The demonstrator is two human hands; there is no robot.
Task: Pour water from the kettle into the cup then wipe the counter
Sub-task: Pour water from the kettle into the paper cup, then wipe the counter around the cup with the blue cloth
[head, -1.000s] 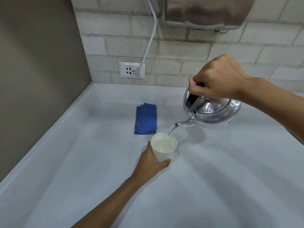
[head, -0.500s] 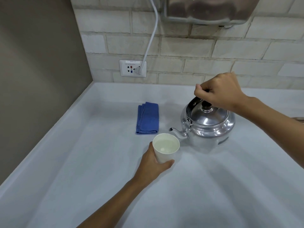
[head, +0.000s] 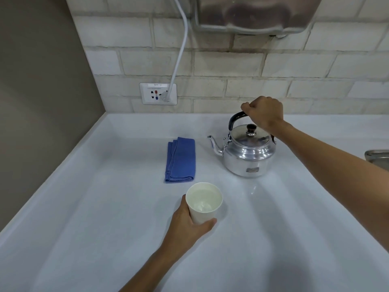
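Pouring looks done: left hand is gripping the filled cup at lower centre, right hand is clasping the upright kettle handle, and the cloth at centre is lying untouched, wiping left.

Soft, even light. Faint shadows lie on the white table. The shiny kettle has bright spots. Edges look bent.

The top of the kettle handle is covered by the right hand. A metal tray is cut off at the right edge, and the metal box above at the top edge.
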